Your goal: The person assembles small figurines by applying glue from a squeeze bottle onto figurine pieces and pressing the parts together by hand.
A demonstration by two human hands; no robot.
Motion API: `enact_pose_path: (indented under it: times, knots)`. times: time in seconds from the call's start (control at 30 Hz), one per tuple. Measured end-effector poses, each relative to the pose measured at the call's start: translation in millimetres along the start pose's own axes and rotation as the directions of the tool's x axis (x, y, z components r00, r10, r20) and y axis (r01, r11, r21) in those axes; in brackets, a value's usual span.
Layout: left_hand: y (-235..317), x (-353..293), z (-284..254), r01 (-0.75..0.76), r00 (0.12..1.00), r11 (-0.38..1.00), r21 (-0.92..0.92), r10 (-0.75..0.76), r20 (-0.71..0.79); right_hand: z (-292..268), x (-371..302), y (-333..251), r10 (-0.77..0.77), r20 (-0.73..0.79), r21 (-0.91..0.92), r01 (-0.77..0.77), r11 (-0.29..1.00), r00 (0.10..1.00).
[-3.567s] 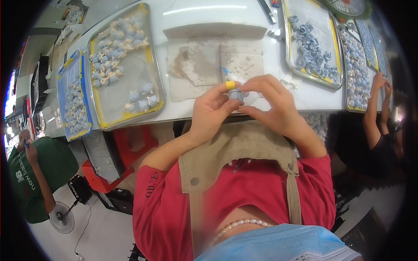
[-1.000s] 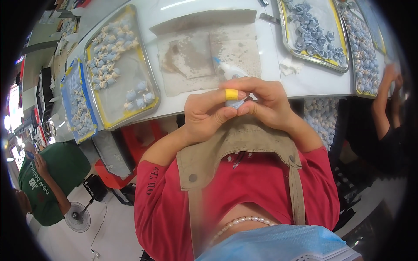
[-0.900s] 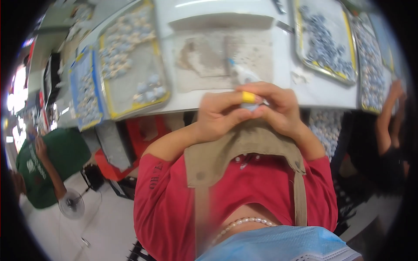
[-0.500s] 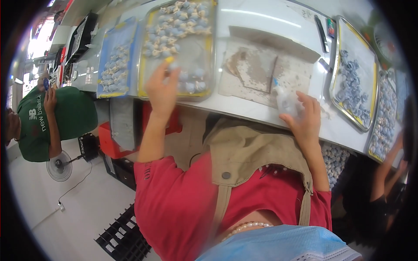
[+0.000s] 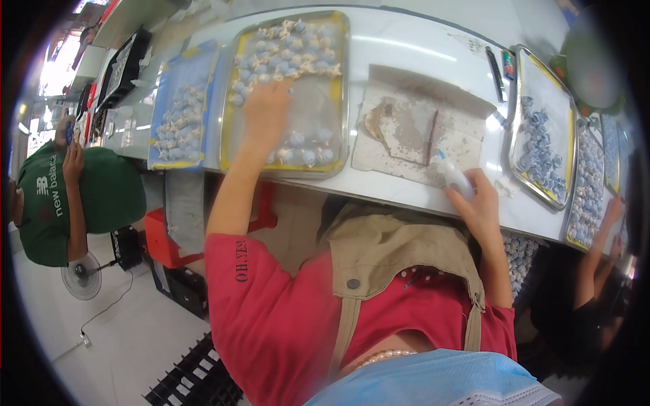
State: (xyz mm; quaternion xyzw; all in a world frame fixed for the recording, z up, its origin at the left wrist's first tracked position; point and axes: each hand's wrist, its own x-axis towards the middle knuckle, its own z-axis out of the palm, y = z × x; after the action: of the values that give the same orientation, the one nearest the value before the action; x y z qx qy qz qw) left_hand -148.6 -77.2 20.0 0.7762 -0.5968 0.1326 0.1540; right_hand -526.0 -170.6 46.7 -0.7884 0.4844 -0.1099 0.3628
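Observation:
My left hand [image 5: 266, 115] is over a metal-rimmed tray [image 5: 344, 101] with yellow edging. Its fingers curl down at the near edge of a group of small blue-and-cream figures [image 5: 288, 54]. Whatever the fingertips grip is hidden, though one bluish figure shows right beside them. A few more figures [image 5: 306, 145] lie in the tray's near right part. My right hand [image 5: 482, 203] is wrapped round a translucent squeeze bottle [image 5: 460, 181] with a thin blue tip. The bottle leans up and left, above the near edge of a stained cardboard piece [image 5: 389, 166].
Left of the tray lies a blue tray [image 5: 154, 139] of similar figures. A tray of blue curled pieces [image 5: 538, 149] stands at right, near a black marker-like stick [image 5: 496, 74]. Other people's arms [image 5: 596, 254] show at right; a person in green [image 5: 88, 196] sits left.
My left hand has moved forward and slightly right, down to the group of figures. The bottle in my right hand has tilted further left and sits slightly lower. The whole view has shifted a little.

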Motion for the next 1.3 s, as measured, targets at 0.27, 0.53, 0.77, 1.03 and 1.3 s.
enact_pose_path:
  times: [0.27,0.53,0.77,1.03,1.3]
  knots:
    - [32.4,-1.7,1.6,0.059,0.971,0.948,-0.313,-0.127,-0.203,-6.0,-9.6,12.4,0.110,-0.073,0.577,-0.048,0.815,0.991]
    - [188.5,-37.5,-12.7,0.654,0.746,-0.353,-0.669,0.156,0.647,-18.6,-11.6,31.8,0.125,-0.165,0.631,0.007,0.776,0.978]
    - [242.3,-43.1,-11.1,0.723,0.659,-0.437,-0.535,0.206,0.723,-35.1,-31.9,46.7,0.142,-0.205,0.733,0.055,0.678,0.968]
    - [244.4,-50.0,-8.5,0.630,0.752,-0.392,-0.670,0.092,0.653,-43.3,-43.3,42.4,-0.169,-0.429,0.352,0.337,0.873,0.887]
    - [236.9,-51.3,-9.8,0.617,0.770,-0.328,-0.715,0.065,0.635,-41.4,-35.5,18.7,-0.290,-0.412,0.142,0.376,0.916,0.864]
